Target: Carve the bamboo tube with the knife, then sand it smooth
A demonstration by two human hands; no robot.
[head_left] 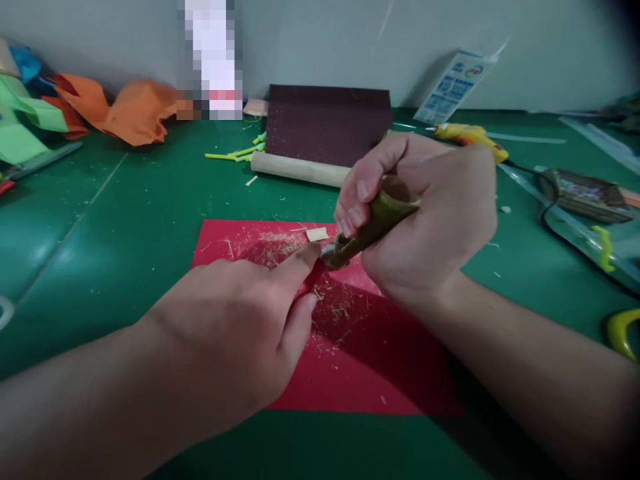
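- Bamboo-like tube (383,217): it is resting aslant in the right hand (440,207), above the red sheet (360,387); its hollow mouth is facing upward and its cut-away lower end is pointing toward the left hand (235,313).
- Right hand: the fingers are curling closely around the tube, leaving only the tube's width between fingertips and palm.
- Left hand: thumb and forefinger are gripping a red tool (307,283), whose pale tip (327,252) is apparently meeting the tube's cut end; the hand is hiding the rest, so the kind of tool cannot be told.
- Handling (judged): the tube is probably weighing little and is likely behaving as a stiff, woody body; its smooth outer skin may be offering slight slip, while the thinner cut edge may be running a risk of splitting or splintering.
- Hold (judged): the full-round upper body is offering the safest grip, away from the cut edge and the tip.
- Shavings (273,250): these are lying scattered over the sheet, suggesting a dry, fibrous material.
- Lettering: a packet (453,87) leaning against the wall (320,40) is bearing blue print and a round emblem, too small for reading; a white item (213,53) is appearing only as coarse blocks, without legible text.
- Yellow glue gun (465,133): it is showing no readable brand.
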